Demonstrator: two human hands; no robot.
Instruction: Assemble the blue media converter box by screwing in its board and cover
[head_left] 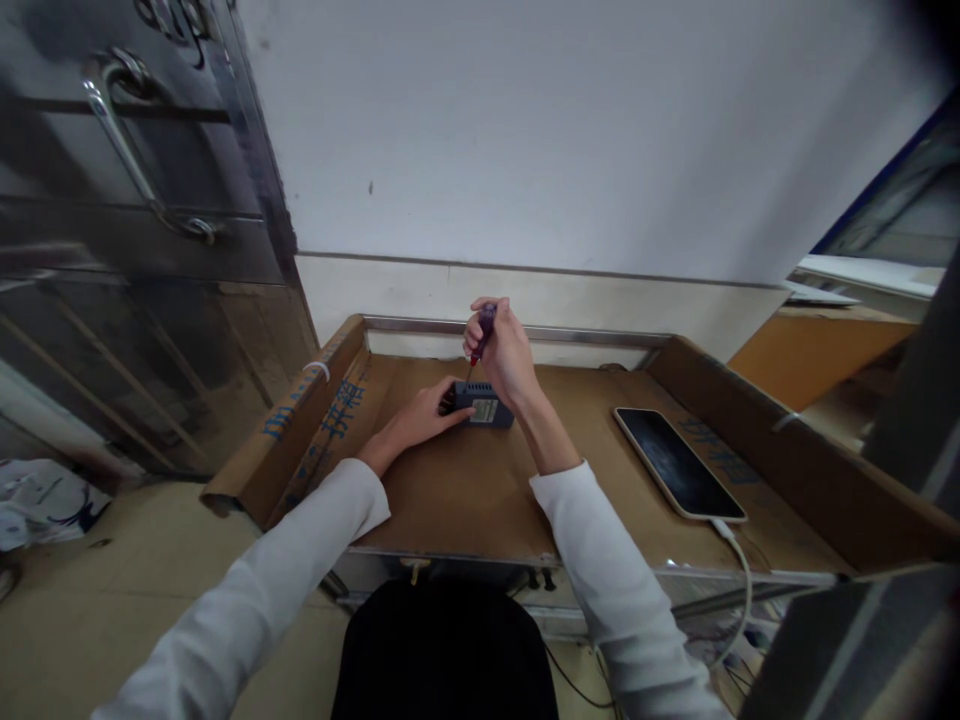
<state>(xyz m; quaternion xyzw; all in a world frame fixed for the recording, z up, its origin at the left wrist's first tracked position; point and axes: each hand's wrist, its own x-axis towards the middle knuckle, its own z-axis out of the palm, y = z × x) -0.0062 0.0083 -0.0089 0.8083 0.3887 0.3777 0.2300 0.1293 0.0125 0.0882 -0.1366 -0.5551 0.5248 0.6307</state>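
A small dark grey box (484, 405) with a pale label lies on a cardboard-lined work surface (450, 490). My left hand (424, 415) rests against the box's left side, fingers curled round it. My right hand (504, 350) is above the box, closed round a purple-handled screwdriver (484, 330) held nearly upright. Its red-collared tip points down onto the top of the box.
A black phone (679, 462) lies face up to the right with a white cable (739, 590) plugged in. Raised cardboard sides (787, 450) border the surface. A metal door with a handle (131, 150) stands at the left. A white wall is behind.
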